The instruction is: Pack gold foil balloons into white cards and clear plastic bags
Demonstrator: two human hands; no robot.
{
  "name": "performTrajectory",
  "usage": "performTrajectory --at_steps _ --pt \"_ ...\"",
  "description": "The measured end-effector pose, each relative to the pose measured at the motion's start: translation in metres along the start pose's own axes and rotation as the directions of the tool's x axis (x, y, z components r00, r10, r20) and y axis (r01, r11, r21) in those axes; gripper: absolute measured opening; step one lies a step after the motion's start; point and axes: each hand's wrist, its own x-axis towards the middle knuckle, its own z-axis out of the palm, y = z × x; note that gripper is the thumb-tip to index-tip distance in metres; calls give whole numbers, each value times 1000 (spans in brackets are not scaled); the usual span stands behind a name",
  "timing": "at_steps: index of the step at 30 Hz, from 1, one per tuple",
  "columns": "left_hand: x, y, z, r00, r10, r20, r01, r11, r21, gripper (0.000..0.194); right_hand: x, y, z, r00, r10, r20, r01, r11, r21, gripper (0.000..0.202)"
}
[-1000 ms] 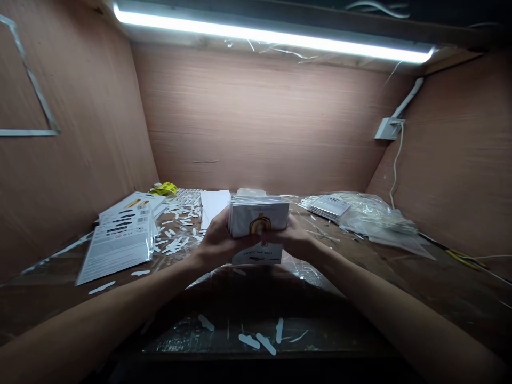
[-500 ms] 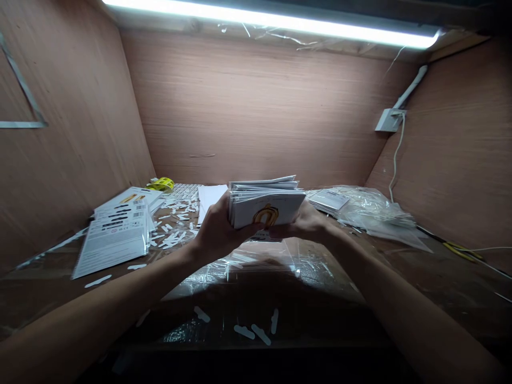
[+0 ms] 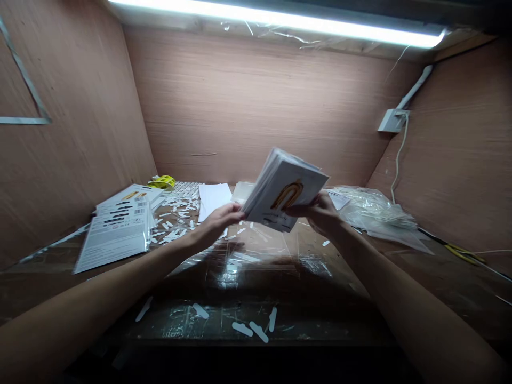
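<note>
A thick stack of white packaged cards (image 3: 276, 213), its front card printed with a gold arch-shaped picture, is held tilted above the table. My right hand (image 3: 318, 212) grips its lower right side, thumb across the front card and the other fingers behind. At the stack's lower left corner is my left hand (image 3: 226, 217), with its fingertips closed on the edge; part of them is hidden behind the cards. Below the stack, clear plastic sheets (image 3: 260, 250) lie on the brown tabletop.
Fanned printed cards (image 3: 116, 234) lie at the left, near a yellow tape roll (image 3: 163, 182). Small white strips (image 3: 176, 229) are scattered beside white paper (image 3: 214, 198). Clear plastic bags (image 3: 370, 208) are heaped at right. Wooden walls enclose three sides; a yellow-handled tool (image 3: 464, 253) lies right.
The stack has been raised and tilted, turning its front card toward the right. My left hand has slid to the lower left corner, while my right hand keeps hold of the right side.
</note>
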Motion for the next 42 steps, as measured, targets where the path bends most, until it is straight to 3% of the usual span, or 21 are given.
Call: performTrajectory --at_steps 2,4,7,14,19,28,32,38,42 --pt "-3 -5 1 990 -35 139 15 990 141 46 3 3 -4 994 14 -105 -2 993 115 45" --pt "-4 -8 6 959 -1 283 -64 973 222 37 4 4 -4 987 21 -162 10 983 183 44" --pt "-3 -15 14 928 43 371 -152 951 268 32 3 4 -2 983 24 -179 17 975 222 40" --pt "0 -33 17 945 61 320 -140 963 229 18 -1 4 9 992 39 -117 -9 970 245 45" --pt "-2 -29 16 945 46 324 -130 961 243 29 -5 0 13 996 38 -78 -16 965 263 47" --pt "-3 -16 19 952 24 306 -115 952 283 22 -12 0 17 998 63 2 -61 963 264 42" --pt "-6 -6 21 959 -32 280 -48 960 277 24 -15 5 20 994 112 0 -109 961 253 38" --pt "-10 5 25 959 -240 151 192 941 279 26 -17 12 21 990 139 39 -144 945 293 40" --pt "-10 10 29 968 -222 114 170 922 349 32 -16 13 22 992 113 51 -123 938 324 45"
